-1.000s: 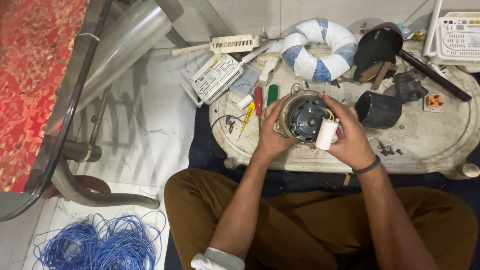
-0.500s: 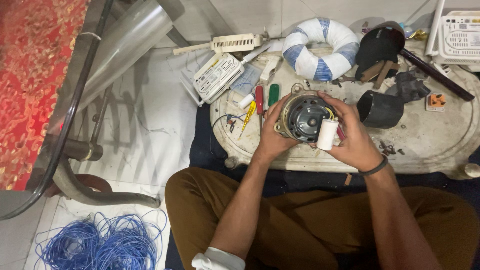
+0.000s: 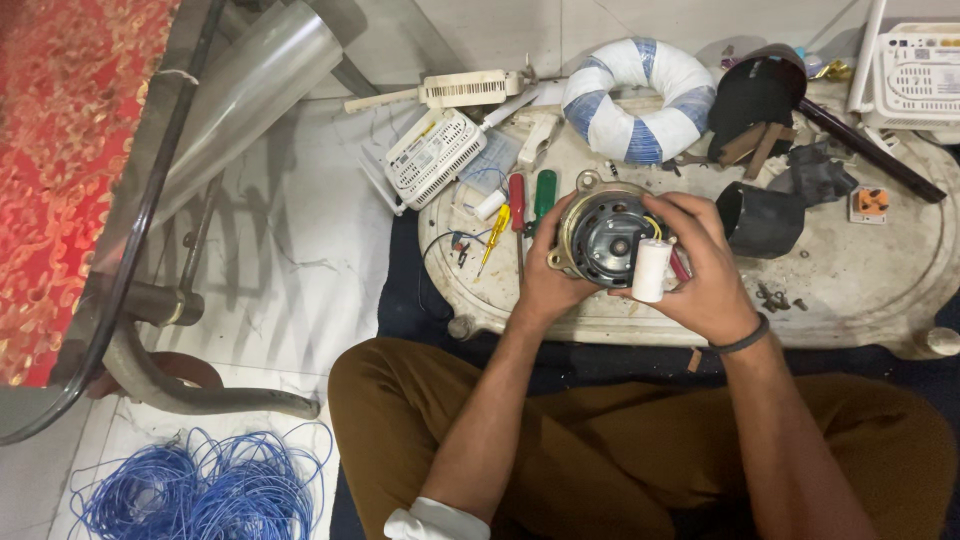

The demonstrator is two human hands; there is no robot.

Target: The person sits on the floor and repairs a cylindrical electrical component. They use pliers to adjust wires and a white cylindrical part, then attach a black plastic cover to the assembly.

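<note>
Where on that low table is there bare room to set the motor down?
The widest bare patch of the low table lies right of the right hand, bordered by the black cylinder, the orange part and a few small screws. The back edge is crowded by the blue-and-white ring; the screwdrivers crowd the part beyond the left hand holding the motor.

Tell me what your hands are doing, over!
Left hand and right hand grip round motor. White cylinder under right fingers. Screwdrivers beside, nothing blocking.
</note>
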